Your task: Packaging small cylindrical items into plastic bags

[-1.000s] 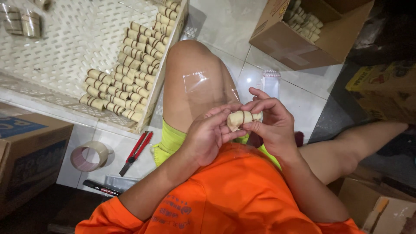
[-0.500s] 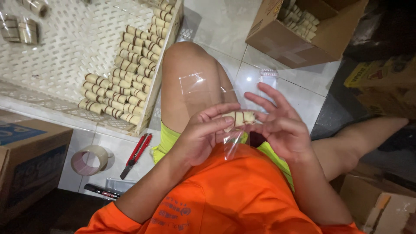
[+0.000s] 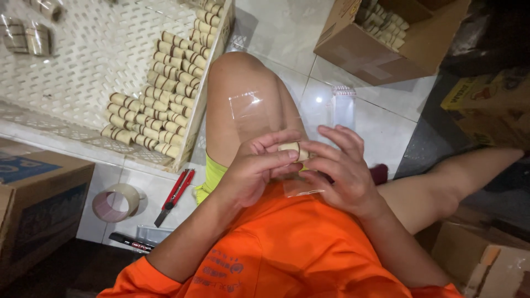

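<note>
Both hands meet over my lap, above the orange shirt. My left hand (image 3: 255, 168) and my right hand (image 3: 339, 168) together pinch a small beige cylinder bundle (image 3: 291, 148) between the fingertips. A clear plastic bag (image 3: 301, 186) hangs under the bundle, between the two hands. Another clear plastic sheet (image 3: 248, 105) lies on my left thigh. A white perforated tray (image 3: 72, 60) at the upper left holds several rows of the same beige cylinders (image 3: 157, 99).
An open cardboard box (image 3: 381, 41) with more cylinders stands at the top right. A tape roll (image 3: 116, 201), a red box cutter (image 3: 175, 196) and a black marker (image 3: 130, 241) lie on the tiled floor at left. Cardboard boxes (image 3: 38, 187) flank both sides.
The hands dropped slightly and closed in on the bundle. The right hand's fingers, spread wide half a second ago, now curl around it, and the clear bag sits lower between the palms.
</note>
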